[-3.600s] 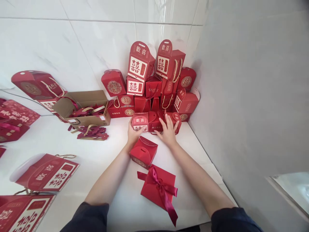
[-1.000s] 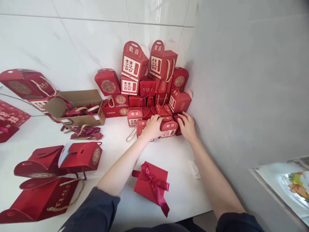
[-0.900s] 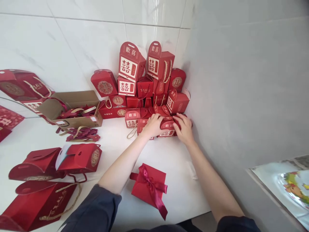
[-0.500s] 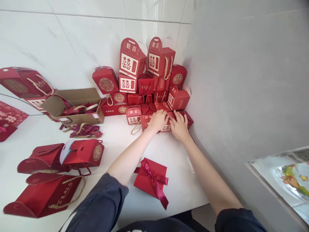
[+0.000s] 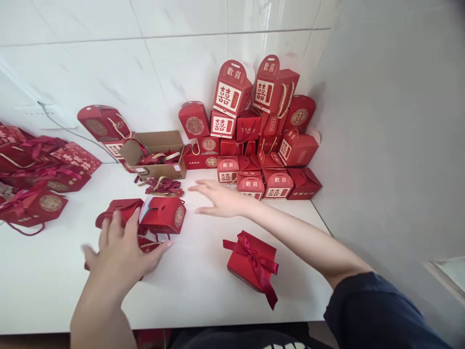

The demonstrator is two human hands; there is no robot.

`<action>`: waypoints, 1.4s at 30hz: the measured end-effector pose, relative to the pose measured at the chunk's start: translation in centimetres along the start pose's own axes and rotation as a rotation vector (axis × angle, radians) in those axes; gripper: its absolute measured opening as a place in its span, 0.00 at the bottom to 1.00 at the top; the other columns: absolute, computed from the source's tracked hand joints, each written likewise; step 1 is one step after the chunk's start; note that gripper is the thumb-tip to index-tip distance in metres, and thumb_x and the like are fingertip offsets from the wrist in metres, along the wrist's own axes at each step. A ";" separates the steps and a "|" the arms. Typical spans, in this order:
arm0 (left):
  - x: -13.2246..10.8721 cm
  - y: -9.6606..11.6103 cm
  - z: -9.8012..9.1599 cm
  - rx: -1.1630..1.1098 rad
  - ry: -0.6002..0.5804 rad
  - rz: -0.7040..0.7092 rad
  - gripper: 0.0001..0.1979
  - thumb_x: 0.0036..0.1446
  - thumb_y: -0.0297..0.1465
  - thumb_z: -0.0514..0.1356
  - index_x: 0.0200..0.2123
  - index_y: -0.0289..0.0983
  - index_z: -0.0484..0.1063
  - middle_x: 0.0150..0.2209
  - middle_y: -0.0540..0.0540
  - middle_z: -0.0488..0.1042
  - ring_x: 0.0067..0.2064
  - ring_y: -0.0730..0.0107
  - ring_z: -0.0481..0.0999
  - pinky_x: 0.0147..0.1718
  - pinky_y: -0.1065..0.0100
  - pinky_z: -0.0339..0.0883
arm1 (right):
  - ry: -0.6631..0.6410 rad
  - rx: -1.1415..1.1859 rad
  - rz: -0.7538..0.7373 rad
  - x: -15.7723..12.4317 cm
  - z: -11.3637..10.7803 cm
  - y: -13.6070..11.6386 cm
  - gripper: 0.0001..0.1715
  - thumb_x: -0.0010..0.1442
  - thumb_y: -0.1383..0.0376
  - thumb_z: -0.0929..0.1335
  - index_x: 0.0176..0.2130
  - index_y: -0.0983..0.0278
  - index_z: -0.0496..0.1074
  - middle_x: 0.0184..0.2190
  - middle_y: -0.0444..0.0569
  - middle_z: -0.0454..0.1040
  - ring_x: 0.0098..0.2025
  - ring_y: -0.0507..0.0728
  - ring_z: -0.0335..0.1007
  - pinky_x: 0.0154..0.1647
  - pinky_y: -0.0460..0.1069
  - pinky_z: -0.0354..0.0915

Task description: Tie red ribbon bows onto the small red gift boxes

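Observation:
My left hand [image 5: 118, 254], slightly blurred, is open with fingers spread over the group of red gift boxes at the left. It largely covers the nearest box there; whether it touches that box I cannot tell. Just beyond it stand a red gift box with a gold round emblem [image 5: 163, 214] and another red gift box [image 5: 121, 212]. My right hand [image 5: 220, 198] is open above the white table, fingers stretched leftward and holding nothing. It is between those boxes and the stacked boxes. A red box tied with a magenta ribbon bow [image 5: 250, 261] lies in front of me.
Red boxes are stacked [image 5: 250, 145] in the corner by the grey wall [image 5: 381, 145]. An open cardboard carton [image 5: 156, 172] holds ribbon pieces, with more ribbons [image 5: 165, 186] before it. Several bow-tied boxes [image 5: 47, 203] crowd the far left of the white table [image 5: 196, 300].
Both hands have left the stacked boxes in the corner and moved left. My left hand is now over the left group of boxes. The view has turned left.

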State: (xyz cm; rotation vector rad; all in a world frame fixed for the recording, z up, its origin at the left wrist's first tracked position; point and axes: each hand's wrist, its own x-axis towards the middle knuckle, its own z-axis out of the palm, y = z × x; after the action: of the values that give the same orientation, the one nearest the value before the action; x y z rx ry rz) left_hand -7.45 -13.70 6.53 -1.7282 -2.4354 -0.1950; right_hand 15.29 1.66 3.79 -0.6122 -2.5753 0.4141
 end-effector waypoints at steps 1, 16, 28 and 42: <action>-0.4 -2.1 1.2 0.028 -0.066 -0.135 0.48 0.45 0.62 0.56 0.65 0.46 0.50 0.68 0.30 0.49 0.67 0.27 0.48 0.51 0.22 0.47 | -0.062 0.024 -0.032 1.6 1.1 -0.9 0.40 0.61 0.48 0.66 0.65 0.61 0.56 0.65 0.63 0.57 0.68 0.67 0.51 0.61 0.64 0.57; -0.8 -0.2 6.9 -0.224 -0.147 0.317 0.38 0.54 0.51 0.56 0.66 0.45 0.55 0.61 0.39 0.58 0.61 0.44 0.61 0.58 0.49 0.60 | -0.252 -0.030 0.109 0.8 4.2 1.1 0.47 0.51 0.52 0.72 0.65 0.56 0.56 0.60 0.60 0.59 0.53 0.71 0.64 0.47 0.65 0.68; 5.0 11.6 -1.7 -0.424 -0.110 0.735 0.35 0.52 0.44 0.63 0.63 0.54 0.58 0.60 0.48 0.63 0.59 0.54 0.66 0.57 0.57 0.63 | 0.390 -0.004 0.574 -14.4 -8.1 0.0 0.42 0.53 0.56 0.71 0.64 0.53 0.57 0.57 0.53 0.65 0.59 0.65 0.63 0.58 0.60 0.63; 21.6 29.0 5.3 -0.522 0.050 0.993 0.26 0.58 0.36 0.61 0.59 0.36 0.66 0.66 0.35 0.55 0.67 0.52 0.54 0.64 0.49 0.48 | 0.566 -0.456 0.923 -6.6 -8.0 14.9 0.42 0.62 0.44 0.61 0.66 0.62 0.54 0.70 0.65 0.43 0.69 0.76 0.38 0.60 0.79 0.42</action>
State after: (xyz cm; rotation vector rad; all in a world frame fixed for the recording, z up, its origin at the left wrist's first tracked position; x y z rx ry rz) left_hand 12.70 16.79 6.12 -2.8391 -1.2741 -0.7503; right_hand 29.74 12.66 2.47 -1.7866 -1.7105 -0.0927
